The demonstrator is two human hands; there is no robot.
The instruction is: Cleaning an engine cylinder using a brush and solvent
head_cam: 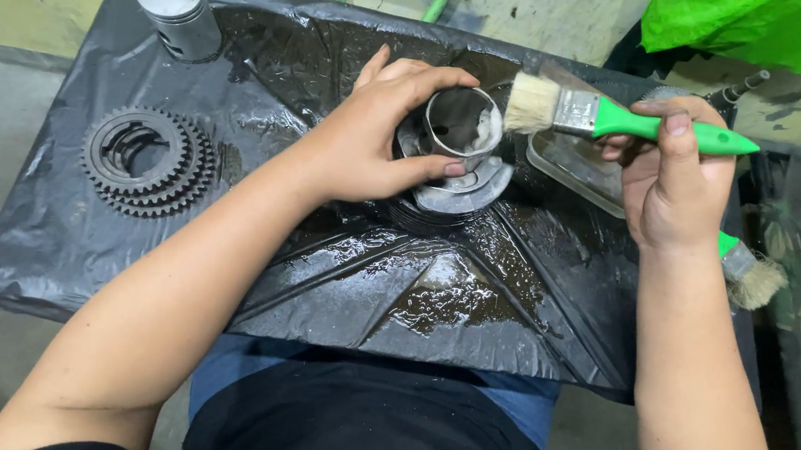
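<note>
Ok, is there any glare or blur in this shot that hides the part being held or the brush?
Head view: sharp overall; wet black plastic sheet throws bright glare streaks; metal cylinder in the left hand shines but reads clearly; paintbrush in the right hand is crisp; frame edges look slightly bowed.

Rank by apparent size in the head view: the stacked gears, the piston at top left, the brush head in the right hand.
1. stacked gears, clearly largest.
2. piston.
3. brush head, smallest, though not far off the piston, and depth differences make that pair less certain.
</note>
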